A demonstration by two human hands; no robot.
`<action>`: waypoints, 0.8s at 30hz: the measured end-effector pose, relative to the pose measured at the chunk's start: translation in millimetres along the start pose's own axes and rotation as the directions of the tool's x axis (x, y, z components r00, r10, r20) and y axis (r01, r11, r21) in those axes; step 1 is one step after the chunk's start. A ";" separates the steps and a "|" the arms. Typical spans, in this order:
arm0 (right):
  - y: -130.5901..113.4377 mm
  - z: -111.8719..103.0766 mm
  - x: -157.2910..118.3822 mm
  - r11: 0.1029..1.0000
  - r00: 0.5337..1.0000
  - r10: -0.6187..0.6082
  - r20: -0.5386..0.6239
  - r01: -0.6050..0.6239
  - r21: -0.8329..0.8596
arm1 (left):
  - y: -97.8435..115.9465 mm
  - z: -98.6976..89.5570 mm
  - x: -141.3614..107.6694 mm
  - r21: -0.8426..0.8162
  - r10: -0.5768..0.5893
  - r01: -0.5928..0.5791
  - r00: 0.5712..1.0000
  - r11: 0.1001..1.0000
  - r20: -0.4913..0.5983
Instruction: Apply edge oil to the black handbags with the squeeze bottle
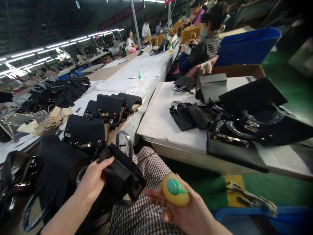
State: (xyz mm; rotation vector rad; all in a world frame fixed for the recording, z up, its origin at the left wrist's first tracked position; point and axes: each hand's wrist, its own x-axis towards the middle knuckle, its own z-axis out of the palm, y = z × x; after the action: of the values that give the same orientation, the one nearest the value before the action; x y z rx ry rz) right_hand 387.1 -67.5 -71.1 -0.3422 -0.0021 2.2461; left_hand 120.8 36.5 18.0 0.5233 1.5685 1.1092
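Note:
My left hand is closed on a black handbag, thumb on top, the bag resting over the checked cloth on my lap. A clear-wrapped handle stands up from the bag's far side. In my right hand lies a yellowish squeeze bottle with a green nozzle cap, its top facing me. Some fingers of that hand stretch toward the bag without touching it. Left of the held bag are more black handbags with gold-coloured clasps.
A side table on the right carries black bags with wrapped handles. Another green-tipped bottle stands on the long white table. Tan pieces lie left. A blue bin and a seated co-worker are beyond.

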 end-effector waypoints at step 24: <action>-27.2 47.4 57.6 0.988 0.991 -0.117 -0.069 0.123 0.095 | -21.5 -42.5 -24.9 0.471 0.452 -0.739 0.250 -0.481 0.856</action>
State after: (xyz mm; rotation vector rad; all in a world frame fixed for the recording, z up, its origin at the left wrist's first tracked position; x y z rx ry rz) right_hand 361.0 -1.1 -36.3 -0.3498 0.1185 2.1072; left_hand 93.9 -9.5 11.1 2.9484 1.3807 0.4143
